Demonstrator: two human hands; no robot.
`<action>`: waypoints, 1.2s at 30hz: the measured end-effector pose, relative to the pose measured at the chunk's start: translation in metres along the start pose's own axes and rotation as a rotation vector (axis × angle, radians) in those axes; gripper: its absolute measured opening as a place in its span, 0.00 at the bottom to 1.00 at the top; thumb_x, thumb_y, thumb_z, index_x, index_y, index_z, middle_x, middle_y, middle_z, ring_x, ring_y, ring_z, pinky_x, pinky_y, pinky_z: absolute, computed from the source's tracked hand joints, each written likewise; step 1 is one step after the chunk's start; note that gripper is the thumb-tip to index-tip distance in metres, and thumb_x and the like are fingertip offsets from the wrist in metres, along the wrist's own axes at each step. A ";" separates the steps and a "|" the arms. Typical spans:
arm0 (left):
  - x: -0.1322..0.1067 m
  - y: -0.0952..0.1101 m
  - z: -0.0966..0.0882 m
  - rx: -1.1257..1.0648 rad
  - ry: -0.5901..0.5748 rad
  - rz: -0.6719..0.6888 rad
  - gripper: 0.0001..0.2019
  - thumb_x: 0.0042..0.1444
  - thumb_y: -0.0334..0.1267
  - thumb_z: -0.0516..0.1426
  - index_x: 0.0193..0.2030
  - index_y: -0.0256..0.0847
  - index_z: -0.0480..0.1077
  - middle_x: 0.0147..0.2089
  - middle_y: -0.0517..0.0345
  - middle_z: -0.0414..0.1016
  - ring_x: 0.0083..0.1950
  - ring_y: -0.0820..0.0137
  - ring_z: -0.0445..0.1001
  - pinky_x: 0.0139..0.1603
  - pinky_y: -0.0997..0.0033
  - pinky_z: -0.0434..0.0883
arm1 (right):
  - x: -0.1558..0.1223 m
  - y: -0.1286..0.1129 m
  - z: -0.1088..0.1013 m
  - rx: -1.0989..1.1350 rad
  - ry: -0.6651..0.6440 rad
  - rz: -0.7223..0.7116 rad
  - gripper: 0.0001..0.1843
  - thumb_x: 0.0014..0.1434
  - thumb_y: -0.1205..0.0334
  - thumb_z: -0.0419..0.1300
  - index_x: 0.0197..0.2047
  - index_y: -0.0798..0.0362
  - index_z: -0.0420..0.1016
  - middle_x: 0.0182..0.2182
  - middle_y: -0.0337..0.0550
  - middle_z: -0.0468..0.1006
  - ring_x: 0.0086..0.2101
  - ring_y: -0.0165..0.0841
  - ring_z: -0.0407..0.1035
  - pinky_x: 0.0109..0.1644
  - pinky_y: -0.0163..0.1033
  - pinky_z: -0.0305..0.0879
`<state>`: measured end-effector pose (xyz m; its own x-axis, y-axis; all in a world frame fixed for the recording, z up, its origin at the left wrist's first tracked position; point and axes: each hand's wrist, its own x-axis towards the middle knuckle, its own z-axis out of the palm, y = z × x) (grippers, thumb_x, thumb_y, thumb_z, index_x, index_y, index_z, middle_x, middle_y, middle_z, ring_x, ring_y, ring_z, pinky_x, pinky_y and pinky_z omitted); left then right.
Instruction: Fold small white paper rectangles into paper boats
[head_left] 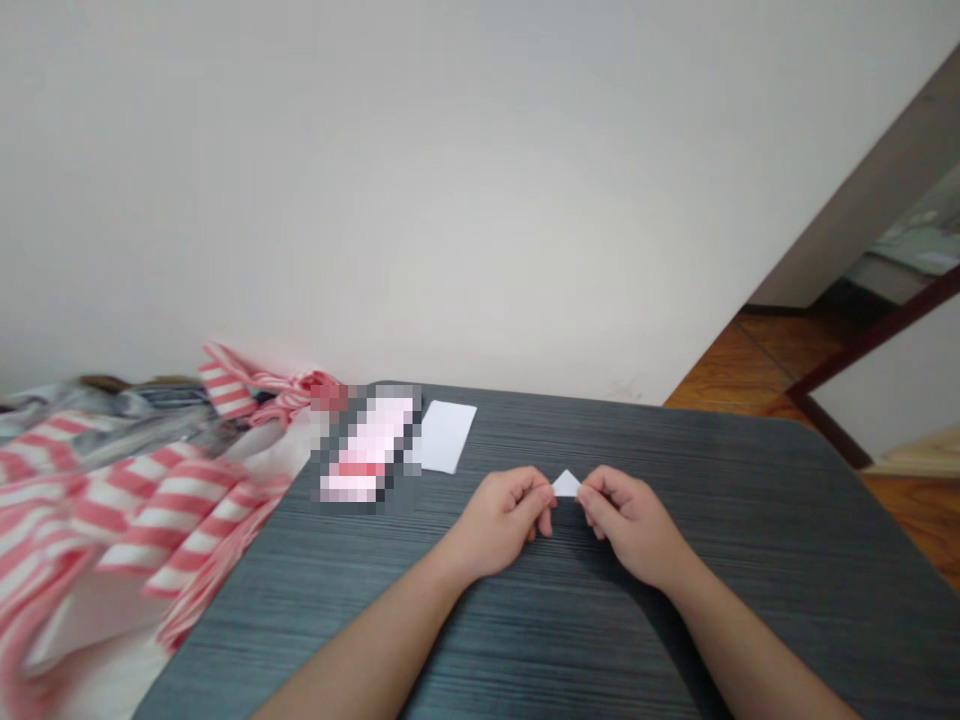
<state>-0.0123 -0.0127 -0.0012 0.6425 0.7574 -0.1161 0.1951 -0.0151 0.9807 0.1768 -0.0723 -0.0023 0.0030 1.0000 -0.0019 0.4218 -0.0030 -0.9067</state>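
A small piece of folded white paper (566,485) shows as a pointed shape between my hands, its lower part hidden by my fingers. My left hand (499,520) pinches its left side, and my right hand (630,525) pinches its right side. Both hands rest just above the dark grey wood-grain table (750,500). Farther away, a flat white paper sheet (446,435) lies on the table, left of my hands and apart from them.
A pixelated, pinkish object (367,450) lies next to the white sheet. Red-and-white striped fabric (135,510) is heaped beyond the table's left edge. A white wall (450,200) stands behind the table, with a wooden floor (772,365) to the right.
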 end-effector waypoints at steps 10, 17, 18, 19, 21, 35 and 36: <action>0.000 0.002 0.001 -0.009 -0.013 0.019 0.13 0.61 0.46 0.54 0.35 0.37 0.70 0.28 0.58 0.75 0.24 0.76 0.65 0.26 0.77 0.62 | 0.000 -0.003 0.000 -0.066 -0.087 -0.057 0.13 0.62 0.63 0.55 0.25 0.53 0.66 0.18 0.33 0.67 0.21 0.27 0.61 0.27 0.32 0.56; -0.002 0.003 0.000 0.058 0.026 0.026 0.13 0.62 0.43 0.52 0.30 0.38 0.67 0.26 0.59 0.74 0.24 0.76 0.65 0.26 0.78 0.60 | 0.001 -0.005 0.004 -0.041 -0.110 -0.040 0.13 0.63 0.63 0.54 0.26 0.53 0.68 0.20 0.34 0.68 0.21 0.26 0.62 0.27 0.31 0.57; -0.001 0.002 -0.001 0.058 0.030 0.027 0.13 0.62 0.43 0.52 0.30 0.38 0.67 0.26 0.59 0.74 0.24 0.76 0.65 0.26 0.78 0.60 | 0.001 -0.005 0.004 -0.036 -0.109 -0.036 0.12 0.63 0.64 0.54 0.26 0.53 0.68 0.20 0.34 0.68 0.21 0.26 0.62 0.27 0.31 0.57; -0.001 0.002 -0.001 0.056 0.031 0.029 0.14 0.63 0.43 0.52 0.30 0.38 0.67 0.26 0.59 0.74 0.24 0.76 0.65 0.26 0.78 0.60 | 0.001 -0.004 0.004 -0.035 -0.108 -0.034 0.12 0.62 0.64 0.54 0.27 0.53 0.68 0.20 0.34 0.69 0.21 0.26 0.63 0.27 0.31 0.57; -0.001 0.002 0.000 0.054 0.029 0.029 0.14 0.63 0.44 0.52 0.30 0.38 0.67 0.26 0.59 0.74 0.24 0.76 0.65 0.26 0.77 0.60 | 0.001 -0.005 0.003 -0.044 -0.103 -0.036 0.12 0.62 0.65 0.54 0.26 0.53 0.68 0.20 0.34 0.69 0.21 0.27 0.63 0.27 0.31 0.58; -0.001 0.001 -0.001 0.047 0.016 0.021 0.14 0.62 0.44 0.52 0.30 0.38 0.68 0.27 0.58 0.74 0.24 0.76 0.66 0.26 0.77 0.61 | 0.001 -0.005 0.001 -0.084 -0.081 -0.055 0.13 0.62 0.63 0.56 0.25 0.53 0.68 0.18 0.34 0.69 0.21 0.27 0.63 0.27 0.32 0.58; -0.001 0.000 -0.001 0.042 0.025 0.026 0.14 0.62 0.44 0.52 0.30 0.38 0.67 0.27 0.58 0.74 0.24 0.76 0.66 0.26 0.77 0.61 | 0.001 -0.004 0.001 -0.076 -0.069 -0.047 0.13 0.62 0.62 0.56 0.25 0.53 0.68 0.18 0.34 0.69 0.21 0.27 0.63 0.27 0.32 0.58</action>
<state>-0.0133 -0.0129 -0.0012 0.6293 0.7724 -0.0861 0.2095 -0.0619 0.9759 0.1740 -0.0711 0.0005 -0.0794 0.9968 0.0082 0.4872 0.0459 -0.8721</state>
